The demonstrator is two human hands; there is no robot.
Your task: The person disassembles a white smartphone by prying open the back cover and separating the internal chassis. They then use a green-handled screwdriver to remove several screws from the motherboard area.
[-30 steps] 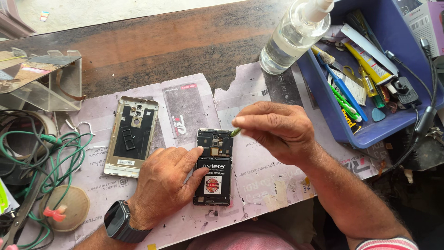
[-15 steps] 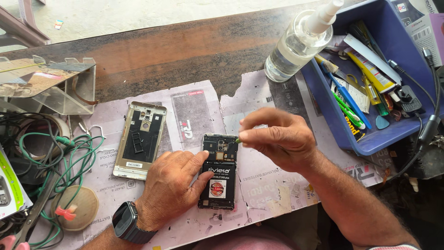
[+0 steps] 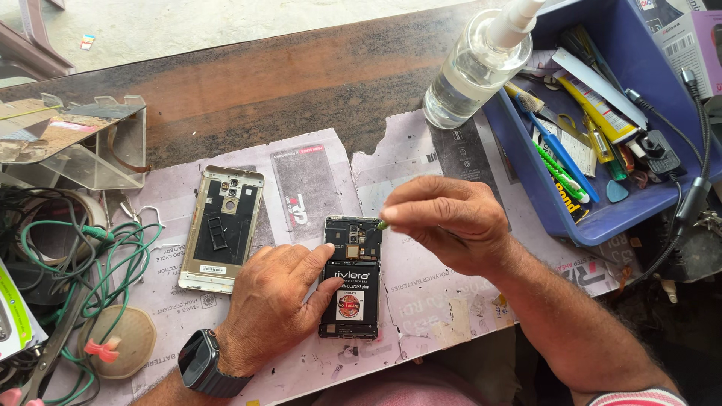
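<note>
Green tool (image 3: 383, 224) pinched, R hand (image 3: 451, 222) | L hand (image 3: 274, 301) flat, steadies phone (image 3: 351, 277) | tip prob. above it

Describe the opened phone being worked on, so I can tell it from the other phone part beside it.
On the paper-covered wooden table, below the clear spray bottle, lies the opened phone, pinned by the left hand. Unlike the pale metal back cover to its left, it is black, showing a battery with a round red sticker.
</note>
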